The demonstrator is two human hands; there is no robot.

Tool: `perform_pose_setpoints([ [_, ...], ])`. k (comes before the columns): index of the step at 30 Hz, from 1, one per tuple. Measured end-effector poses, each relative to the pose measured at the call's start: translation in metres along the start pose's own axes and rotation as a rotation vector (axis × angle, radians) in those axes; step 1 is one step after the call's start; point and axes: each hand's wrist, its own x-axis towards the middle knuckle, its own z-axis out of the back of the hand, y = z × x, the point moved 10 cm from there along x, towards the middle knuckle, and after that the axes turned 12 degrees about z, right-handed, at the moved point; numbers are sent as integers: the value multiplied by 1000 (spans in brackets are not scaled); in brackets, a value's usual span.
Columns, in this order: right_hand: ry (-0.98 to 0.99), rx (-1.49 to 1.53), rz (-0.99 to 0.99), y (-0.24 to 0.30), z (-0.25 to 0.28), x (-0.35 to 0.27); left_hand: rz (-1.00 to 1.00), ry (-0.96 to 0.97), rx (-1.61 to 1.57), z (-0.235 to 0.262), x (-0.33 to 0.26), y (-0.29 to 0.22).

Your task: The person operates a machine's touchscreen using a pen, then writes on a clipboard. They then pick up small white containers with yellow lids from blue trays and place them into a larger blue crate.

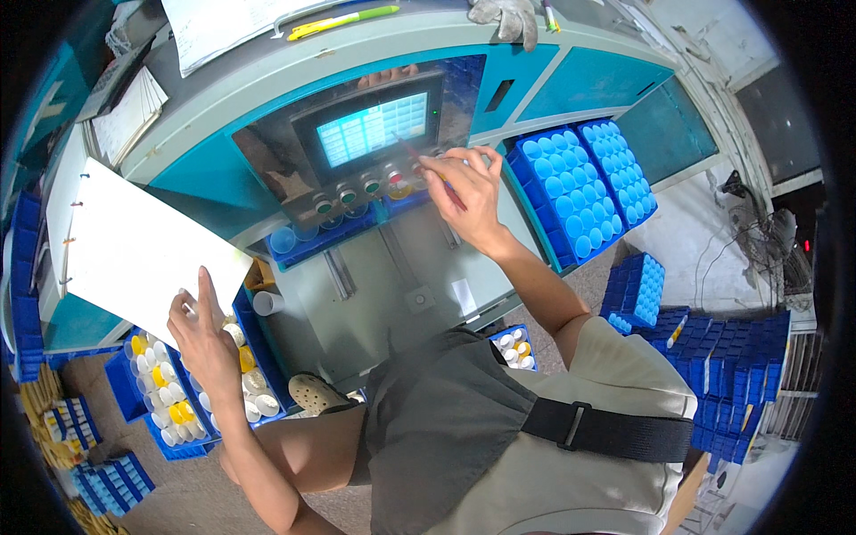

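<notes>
My left hand (207, 336) holds a large white sheet of paper (143, 250) by its lower edge, over blue crates of white and yellow bobbins (169, 392). My right hand (465, 194) grips a thin red pen (426, 169) and reaches up to the machine's control panel, its fingers at the row of round buttons (357, 192). Above the buttons a small lit screen (373, 127) shows a grid. The pen's tip points toward the screen's lower right corner.
Two blue trays of round pockets (584, 183) lean at the machine's right. Stacks of blue trays (722, 357) fill the floor to the right. On the machine's top lie papers (223, 27), a yellow-green pen (343, 21) and a grey glove (508, 18). A sandalled foot (314, 392) shows below.
</notes>
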Motion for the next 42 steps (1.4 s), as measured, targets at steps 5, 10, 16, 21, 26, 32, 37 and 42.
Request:
perform_pose_setpoints([
  [5, -8, -27, -58, -9, 8, -9, 5, 14, 1, -1, 1, 1],
  [10, 4, -107, -74, -18, 11, -16, 58, 53, -64, -4, 1, 4],
  [16, 37, -11, -8, -7, 3, -15, 55, 39, -54, -3, 2, 3],
  [21, 81, 0, -24, -4, -6, -11, 71, 60, -70, -5, 2, 5],
  [26, 37, 72, 29, 8, -5, 1, 46, 32, -51, -1, 0, 4],
  [32, 24, 136, 96, 28, -18, 20, 35, 41, -48, 1, 0, 2],
  [37, 21, 132, 106, 32, -23, 22, 19, 17, -15, 2, 0, 2],
  [42, 40, 132, 96, 33, -27, 17, 10, 9, -39, 4, -1, 2],
])
